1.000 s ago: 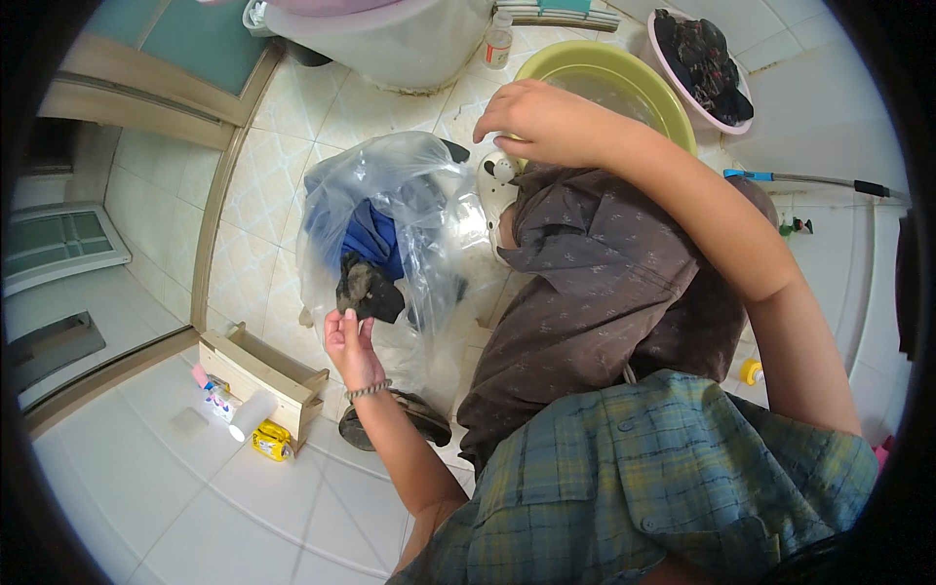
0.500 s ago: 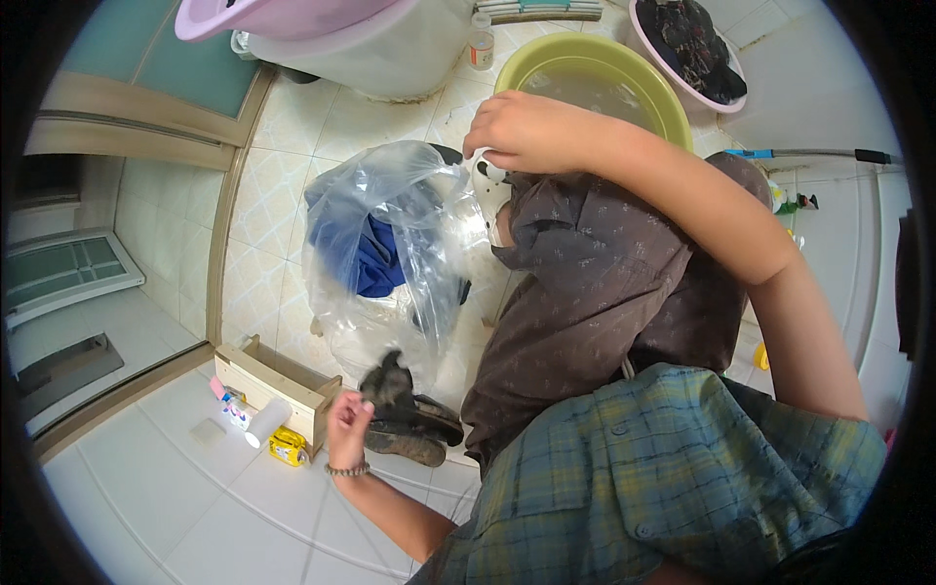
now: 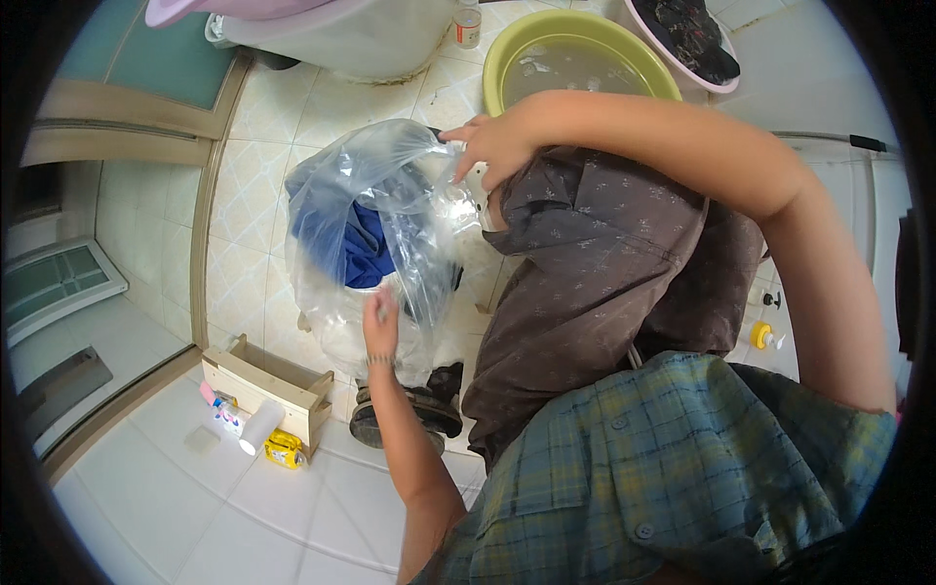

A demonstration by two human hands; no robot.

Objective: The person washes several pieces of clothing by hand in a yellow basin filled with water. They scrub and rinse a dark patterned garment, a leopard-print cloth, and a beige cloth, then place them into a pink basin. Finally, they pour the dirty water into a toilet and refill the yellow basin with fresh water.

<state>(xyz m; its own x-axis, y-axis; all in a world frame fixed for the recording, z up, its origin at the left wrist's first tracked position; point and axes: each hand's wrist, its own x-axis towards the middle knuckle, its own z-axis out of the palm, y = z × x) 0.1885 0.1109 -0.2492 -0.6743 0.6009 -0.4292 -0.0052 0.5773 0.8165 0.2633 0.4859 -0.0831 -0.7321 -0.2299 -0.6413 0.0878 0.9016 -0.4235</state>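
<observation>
A clear plastic bag (image 3: 327, 292) stands on the floor with its mouth open. Bunched inside it lies a blue cloth (image 3: 366, 244). My left hand (image 3: 381, 327) reaches over the bag's near side, close to the blue cloth; its fingers are smeared by motion. At the bag's far right edge is my right hand (image 3: 499, 148), fingers apart, the fingertips against the plastic. Below the bag sits a pair of dark shoes (image 3: 429, 414), partly hidden by my left forearm. A crumpled black cloth (image 3: 447, 378) rests beside them.
A green basin (image 3: 494, 73) of cloudy water stands at the far right, near a pink basin (image 3: 731, 83) of dark clothes. A wooden rack (image 3: 263, 385) and a yellow packet (image 3: 284, 449) are at lower left. A small bottle (image 3: 467, 27) stands at the back.
My left hand has moved up from beside the shoes to the bag. The black cloth that was near it now lies lower, by the shoes. My right hand's fingers have spread toward the bag's edge.
</observation>
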